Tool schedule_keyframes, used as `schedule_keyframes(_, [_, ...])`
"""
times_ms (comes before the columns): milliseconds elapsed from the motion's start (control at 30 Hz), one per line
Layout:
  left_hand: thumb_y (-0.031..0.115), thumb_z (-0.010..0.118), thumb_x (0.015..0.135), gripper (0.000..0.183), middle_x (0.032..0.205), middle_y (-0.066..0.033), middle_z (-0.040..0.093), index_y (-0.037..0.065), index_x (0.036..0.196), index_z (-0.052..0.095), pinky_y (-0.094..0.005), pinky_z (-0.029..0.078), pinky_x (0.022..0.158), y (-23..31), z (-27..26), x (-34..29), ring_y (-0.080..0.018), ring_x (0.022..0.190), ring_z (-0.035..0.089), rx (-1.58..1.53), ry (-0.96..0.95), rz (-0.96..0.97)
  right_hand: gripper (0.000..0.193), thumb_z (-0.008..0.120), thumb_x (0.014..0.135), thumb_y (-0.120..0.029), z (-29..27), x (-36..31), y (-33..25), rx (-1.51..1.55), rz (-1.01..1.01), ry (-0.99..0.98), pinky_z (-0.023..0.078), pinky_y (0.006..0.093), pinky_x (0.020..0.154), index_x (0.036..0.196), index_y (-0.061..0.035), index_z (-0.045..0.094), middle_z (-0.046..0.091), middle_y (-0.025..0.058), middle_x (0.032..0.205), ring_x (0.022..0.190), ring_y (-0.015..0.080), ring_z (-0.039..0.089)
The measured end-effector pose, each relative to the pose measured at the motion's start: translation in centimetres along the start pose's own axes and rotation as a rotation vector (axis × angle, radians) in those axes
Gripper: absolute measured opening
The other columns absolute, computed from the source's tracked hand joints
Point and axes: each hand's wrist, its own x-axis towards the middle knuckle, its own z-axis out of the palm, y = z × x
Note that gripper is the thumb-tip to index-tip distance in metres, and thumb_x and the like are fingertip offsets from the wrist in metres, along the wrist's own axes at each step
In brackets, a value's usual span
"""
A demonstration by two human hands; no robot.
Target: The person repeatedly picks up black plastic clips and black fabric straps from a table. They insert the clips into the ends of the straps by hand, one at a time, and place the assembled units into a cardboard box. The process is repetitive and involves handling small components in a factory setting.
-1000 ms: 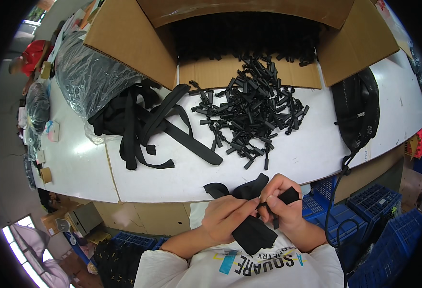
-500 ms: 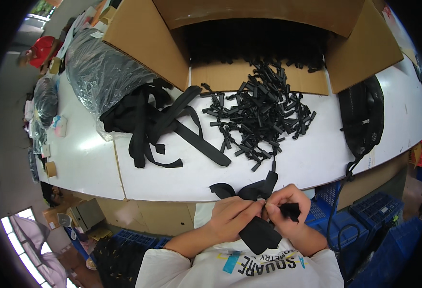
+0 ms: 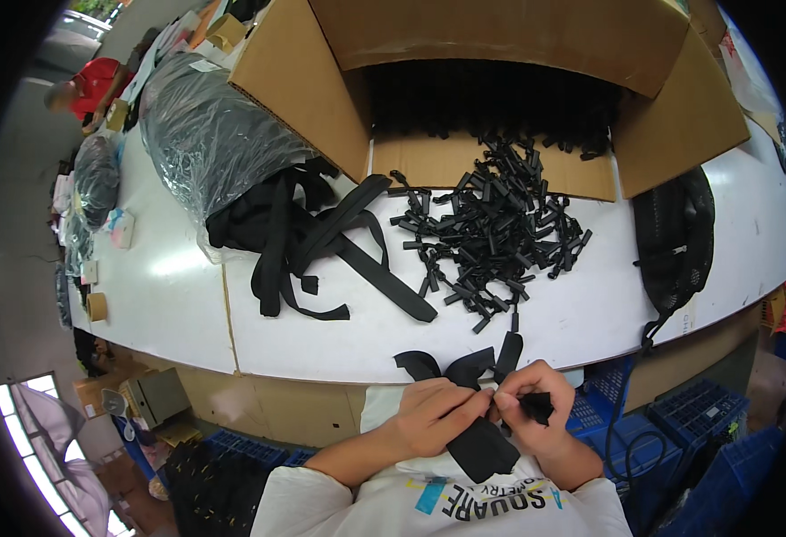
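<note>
Both my hands meet in front of my chest, at the near edge of the table, closed on black fabric strap [image 3: 484, 449]. My left hand [image 3: 436, 413] pinches it from the left with the fingers bent over. In my right hand [image 3: 538, 413] the thumb and forefinger press together, with a folded strap end poking out between the fingers. Other strap ends stick out above the knuckles toward the table. Whatever lies right between my fingertips is hidden. Beyond my hands a heap of small black plastic pieces with cords [image 3: 500, 219] spreads from the box's mouth.
An open cardboard box [image 3: 491, 166] lies on the white table [image 3: 321, 349], filled with dark pieces. Black straps [image 3: 321, 242] spill from a clear plastic bag [image 3: 205, 125] at left. A black mesh pouch [image 3: 675, 242] lies right. Blue crates [image 3: 697, 416] stand below; a person in red [image 3: 97, 85] is far left.
The whole view has shifted slightly, so the table things appear a little lower and further right. My hands keep their hold on the strap, with only small finger movement.
</note>
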Motion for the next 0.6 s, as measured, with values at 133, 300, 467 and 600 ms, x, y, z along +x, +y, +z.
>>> schedule_keyframes(133, [0.006, 0.072, 0.062, 0.034, 0.079, -0.0097, 0.061, -0.004, 0.093, 0.063, -0.0258, 0.042, 0.044, 0.0, -0.1, 0.2, -0.0167, 0.052, 0.056, -0.009, 0.009, -0.004, 0.008, 0.057, 0.083, 0.006, -0.3, -0.2, -0.1, -0.029, 0.015, -0.021, 0.048, 0.0212, 0.054, 0.086, 0.0047, 0.049, 0.061, 0.0092, 0.068, 0.059, 0.0101, 0.061])
schedule_keyframes(300, [0.006, 0.073, 0.061, 0.032, 0.081, -0.0099, 0.063, -0.002, 0.091, 0.063, -0.0251, 0.042, 0.044, 0.4, -0.3, 1.1, -0.0163, 0.051, 0.055, -0.04, 0.007, -0.059, 0.014, 0.057, 0.084, 0.005, 0.0, -0.6, -0.1, 0.08, 0.06, 0.002, 0.047, 0.02, 0.057, 0.091, 0.0029, 0.045, 0.06, 0.0073, 0.069, 0.061, 0.0075, 0.059])
schedule_keyframes(467, [0.006, 0.072, 0.061, 0.035, 0.084, -0.0114, 0.064, -0.003, 0.094, 0.063, -0.0242, 0.042, 0.044, 0.0, -0.8, 0.7, -0.0161, 0.051, 0.056, -0.046, -0.054, -0.005, 0.02, 0.059, 0.083, 0.005, 0.0, -0.2, -0.5, 0.008, 0.076, -0.035, 0.043, 0.0181, 0.058, 0.092, 0.0003, 0.042, 0.057, 0.0045, 0.067, 0.06, 0.0059, 0.056])
schedule_keyframes(600, [0.006, 0.069, 0.062, 0.034, 0.086, -0.0123, 0.063, -0.004, 0.095, 0.063, -0.0244, 0.041, 0.044, -0.1, -0.6, 0.3, -0.016, 0.052, 0.055, -0.113, -0.025, -0.018, 0.027, 0.063, 0.084, -0.008, -0.6, -0.1, -0.3, -0.089, 0.026, -0.14, 0.044, 0.0203, 0.054, 0.095, 0.0018, 0.04, 0.056, 0.006, 0.067, 0.059, 0.0079, 0.056])
